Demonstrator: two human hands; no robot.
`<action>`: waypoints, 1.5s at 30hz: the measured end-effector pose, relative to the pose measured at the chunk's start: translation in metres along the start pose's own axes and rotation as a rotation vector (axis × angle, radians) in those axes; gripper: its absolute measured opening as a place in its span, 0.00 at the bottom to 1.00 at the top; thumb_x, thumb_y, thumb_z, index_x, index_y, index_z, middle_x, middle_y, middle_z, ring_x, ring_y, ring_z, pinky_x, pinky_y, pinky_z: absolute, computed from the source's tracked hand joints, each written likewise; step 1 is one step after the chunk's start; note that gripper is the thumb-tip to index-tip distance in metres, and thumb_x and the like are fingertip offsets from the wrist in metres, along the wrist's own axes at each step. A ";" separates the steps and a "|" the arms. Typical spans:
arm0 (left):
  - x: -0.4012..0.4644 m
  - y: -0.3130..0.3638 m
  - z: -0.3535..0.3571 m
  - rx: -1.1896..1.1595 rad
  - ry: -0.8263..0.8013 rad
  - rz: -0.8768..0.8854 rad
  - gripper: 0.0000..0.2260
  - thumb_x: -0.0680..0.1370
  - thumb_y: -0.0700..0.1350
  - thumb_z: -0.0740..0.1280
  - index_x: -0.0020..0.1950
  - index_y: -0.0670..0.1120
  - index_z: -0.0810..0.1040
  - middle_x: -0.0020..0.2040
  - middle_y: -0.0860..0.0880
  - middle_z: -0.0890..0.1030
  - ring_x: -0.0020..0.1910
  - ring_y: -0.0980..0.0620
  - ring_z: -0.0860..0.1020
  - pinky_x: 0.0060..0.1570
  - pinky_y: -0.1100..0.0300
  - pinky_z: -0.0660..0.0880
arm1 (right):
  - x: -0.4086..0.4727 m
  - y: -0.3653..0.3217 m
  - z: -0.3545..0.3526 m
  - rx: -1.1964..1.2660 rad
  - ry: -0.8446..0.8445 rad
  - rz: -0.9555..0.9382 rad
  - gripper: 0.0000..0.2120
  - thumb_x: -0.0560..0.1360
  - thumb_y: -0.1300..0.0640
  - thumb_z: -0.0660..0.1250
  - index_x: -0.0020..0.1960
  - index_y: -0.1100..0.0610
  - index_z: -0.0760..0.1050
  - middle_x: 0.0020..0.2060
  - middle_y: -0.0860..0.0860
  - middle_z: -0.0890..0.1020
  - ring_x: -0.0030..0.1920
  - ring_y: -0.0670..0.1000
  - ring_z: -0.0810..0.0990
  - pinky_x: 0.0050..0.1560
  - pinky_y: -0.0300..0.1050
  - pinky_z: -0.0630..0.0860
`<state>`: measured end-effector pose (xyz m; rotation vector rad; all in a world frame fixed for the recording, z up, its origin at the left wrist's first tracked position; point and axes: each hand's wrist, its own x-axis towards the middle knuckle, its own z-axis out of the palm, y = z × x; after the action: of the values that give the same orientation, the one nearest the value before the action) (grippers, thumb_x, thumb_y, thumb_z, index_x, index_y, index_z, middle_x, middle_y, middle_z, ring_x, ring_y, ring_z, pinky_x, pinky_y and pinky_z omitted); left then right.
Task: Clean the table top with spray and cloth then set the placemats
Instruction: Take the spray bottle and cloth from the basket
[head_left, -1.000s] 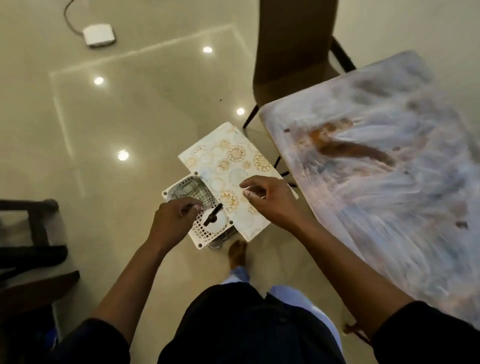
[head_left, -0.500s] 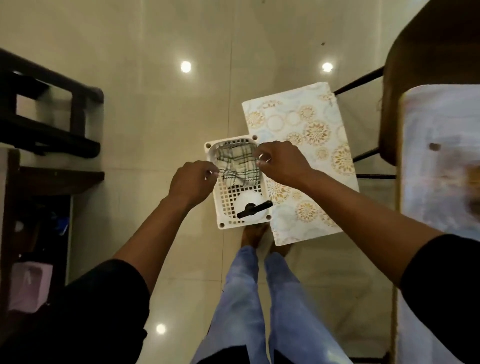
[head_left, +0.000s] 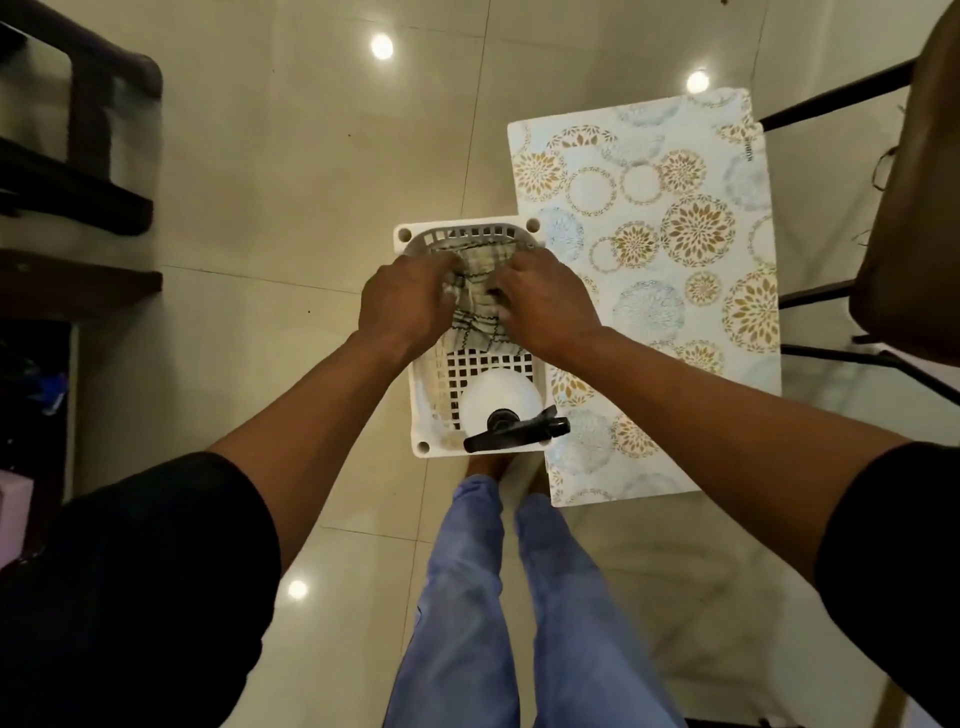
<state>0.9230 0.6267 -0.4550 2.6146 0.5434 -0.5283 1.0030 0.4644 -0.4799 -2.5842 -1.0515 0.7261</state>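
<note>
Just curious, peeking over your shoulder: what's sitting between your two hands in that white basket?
In the head view, the checked cloth lies bunched between the left hand and right hand, inside the white basket.

Only text: tiny dark print on placemat (head_left: 654, 249) far right edge, near chair (head_left: 914, 208). Too small to read.

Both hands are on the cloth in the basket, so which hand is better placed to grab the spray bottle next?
Probably the right hand. The spray bottle stands at the basket's near right corner, its black trigger pointing right, roughly beneath the right wrist. The left hand could keep the cloth.
</note>
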 end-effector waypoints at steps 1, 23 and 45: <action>0.004 -0.001 0.002 0.001 0.015 0.006 0.16 0.81 0.45 0.66 0.67 0.53 0.84 0.63 0.42 0.84 0.55 0.34 0.83 0.48 0.49 0.76 | 0.002 0.001 0.001 0.006 -0.006 0.010 0.09 0.75 0.55 0.70 0.54 0.54 0.81 0.55 0.53 0.81 0.61 0.57 0.76 0.55 0.52 0.76; 0.031 0.008 0.011 0.061 0.010 0.029 0.07 0.79 0.49 0.71 0.56 0.51 0.83 0.57 0.47 0.86 0.57 0.38 0.81 0.50 0.49 0.74 | 0.003 0.015 0.005 -0.139 0.309 -0.038 0.14 0.70 0.63 0.71 0.55 0.55 0.77 0.50 0.54 0.78 0.51 0.57 0.75 0.47 0.50 0.71; -0.122 -0.014 0.044 -0.486 0.244 0.077 0.11 0.80 0.36 0.66 0.56 0.49 0.83 0.53 0.56 0.86 0.49 0.56 0.83 0.43 0.55 0.82 | -0.010 0.007 0.024 -0.261 0.160 -0.388 0.10 0.76 0.59 0.69 0.55 0.54 0.85 0.52 0.52 0.83 0.51 0.57 0.80 0.49 0.53 0.77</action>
<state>0.8008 0.5831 -0.4430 2.2277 0.5609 -0.0369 0.9883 0.4538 -0.4994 -2.4687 -1.6190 0.2991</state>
